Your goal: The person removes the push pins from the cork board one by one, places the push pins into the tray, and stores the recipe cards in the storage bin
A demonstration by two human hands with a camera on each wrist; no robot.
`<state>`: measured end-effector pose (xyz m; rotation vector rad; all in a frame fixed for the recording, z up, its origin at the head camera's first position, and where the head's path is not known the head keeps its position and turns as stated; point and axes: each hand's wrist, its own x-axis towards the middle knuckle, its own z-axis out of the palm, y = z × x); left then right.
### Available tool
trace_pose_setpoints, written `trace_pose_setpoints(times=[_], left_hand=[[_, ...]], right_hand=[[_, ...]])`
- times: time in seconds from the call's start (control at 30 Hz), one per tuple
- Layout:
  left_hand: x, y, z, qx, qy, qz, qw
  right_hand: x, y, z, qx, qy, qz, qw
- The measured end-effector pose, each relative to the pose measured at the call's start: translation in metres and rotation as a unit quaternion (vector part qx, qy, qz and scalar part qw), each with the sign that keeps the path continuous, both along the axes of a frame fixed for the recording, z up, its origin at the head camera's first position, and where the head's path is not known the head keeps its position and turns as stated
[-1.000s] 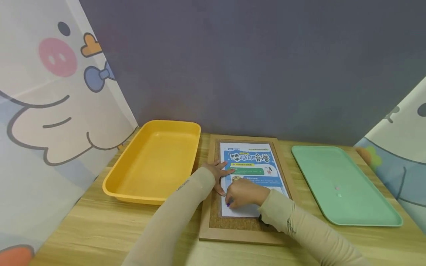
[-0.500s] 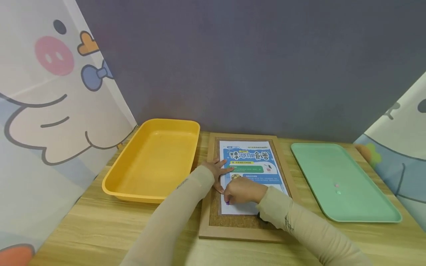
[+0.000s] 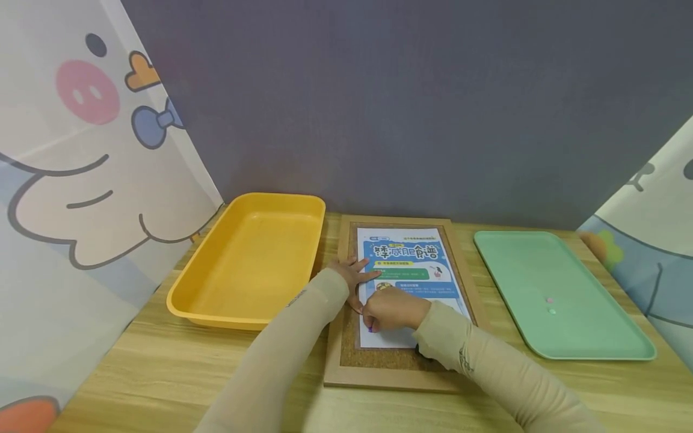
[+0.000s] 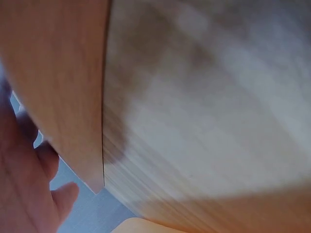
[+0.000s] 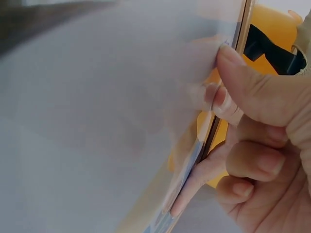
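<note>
A printed sheet (image 3: 390, 340) with blue and green panels lies on a framed cork board (image 3: 373, 359). My left hand (image 3: 349, 281) rests with spread fingers on the left side of the board and the sheet's edge; its fingers (image 4: 64, 196) show beside the wooden frame in the left wrist view. At the sheet's lower left, my right hand (image 3: 395, 310) pinches a small purple push pin (image 3: 370, 329) against the paper, mostly hidden by the fingers. The right wrist view shows the thumb (image 5: 232, 56) at the pin and the other fingers curled.
A deep yellow tray (image 3: 178, 304) stands left of the board. To the right lies a shallow green tray (image 3: 585, 343) bearing a small pink piece (image 3: 549, 299) and a small pale piece (image 3: 551, 311). A dark grey panel (image 3: 379, 108) rises behind the wooden table (image 3: 162, 373).
My right hand has shifted very slightly left and its fingers cover more of the purple push pin. My left hand stays on the board; the whole view has moved a little.
</note>
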<state>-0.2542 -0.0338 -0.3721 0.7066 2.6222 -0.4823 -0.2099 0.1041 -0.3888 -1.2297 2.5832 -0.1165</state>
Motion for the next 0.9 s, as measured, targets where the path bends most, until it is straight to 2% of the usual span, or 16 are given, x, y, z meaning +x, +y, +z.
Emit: trace_pose_setpoints(times=[0.27,0.43,0.57,0.67,0.77,0.9], left_hand=[[-0.0009,-0.0037,0.0004,0.004,-0.005,0.006,1.0000],[0.0000,-0.0041,0.0015,0.007,-0.005,0.010,0.9999],[0.0015,-0.0011,0.0011,-0.001,0.000,0.004,1.0000],[0.0025,0.0020,0.0002,-0.010,0.003,-0.006,0.9999],[0.0028,0.0031,-0.0008,-0.013,0.004,-0.006,0.9999],[0.0026,0.0014,-0.0010,-0.012,0.005,0.005,0.9999]], right_hand=[[-0.0051,-0.0032,0.0010,-0.005,-0.019,0.006,1.000],[-0.0050,-0.0042,0.0030,-0.003,-0.039,-0.004,0.999],[-0.0025,-0.0021,0.0004,0.000,-0.048,-0.028,0.998],[0.0001,0.0001,-0.0021,-0.011,-0.068,-0.061,0.996],[0.0013,0.0014,-0.0032,-0.037,-0.103,-0.099,0.989],[0.0005,0.0021,-0.0038,-0.074,-0.138,-0.122,0.980]])
